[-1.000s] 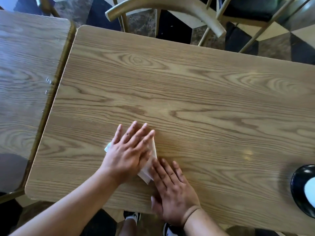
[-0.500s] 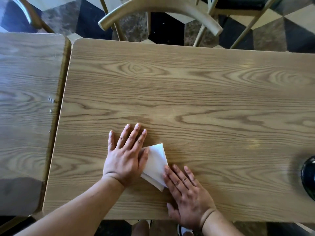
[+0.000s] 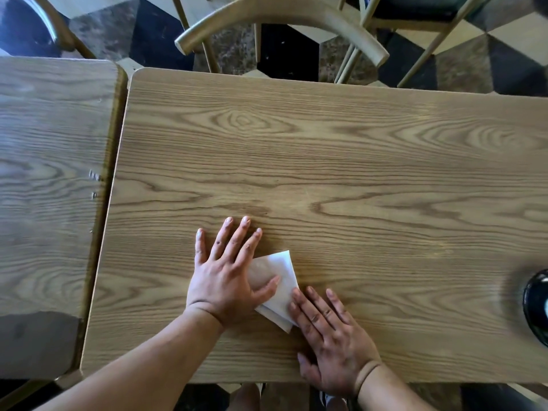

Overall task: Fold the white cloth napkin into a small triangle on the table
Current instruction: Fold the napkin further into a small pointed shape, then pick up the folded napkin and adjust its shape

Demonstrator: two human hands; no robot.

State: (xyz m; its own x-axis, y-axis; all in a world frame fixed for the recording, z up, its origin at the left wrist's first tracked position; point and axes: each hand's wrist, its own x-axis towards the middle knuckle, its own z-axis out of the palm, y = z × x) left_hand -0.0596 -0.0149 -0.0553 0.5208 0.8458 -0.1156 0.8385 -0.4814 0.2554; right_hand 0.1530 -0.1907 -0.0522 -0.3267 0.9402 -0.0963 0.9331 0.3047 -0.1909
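Note:
The white cloth napkin [image 3: 281, 277] lies folded into a small pointed shape near the front edge of the wooden table [image 3: 355, 173]. My left hand [image 3: 228, 274] rests flat, fingers spread, over the napkin's left part, its thumb lying on the cloth. Flat on the table to the right is my right hand [image 3: 329, 336], its fingertips touching the napkin's lower right edge. Neither hand grips the cloth. The part of the napkin under my left palm is hidden.
A second wooden table [image 3: 50, 188] butts against the left side. A black round dish [image 3: 536, 307] sits at the right edge. Wooden chairs [image 3: 281, 22] stand behind the far edge, on a checkered floor.
My left hand slid left off the napkin, uncovering its upper right point. My right hand stayed at the lower right edge. The camera view shifted slightly.

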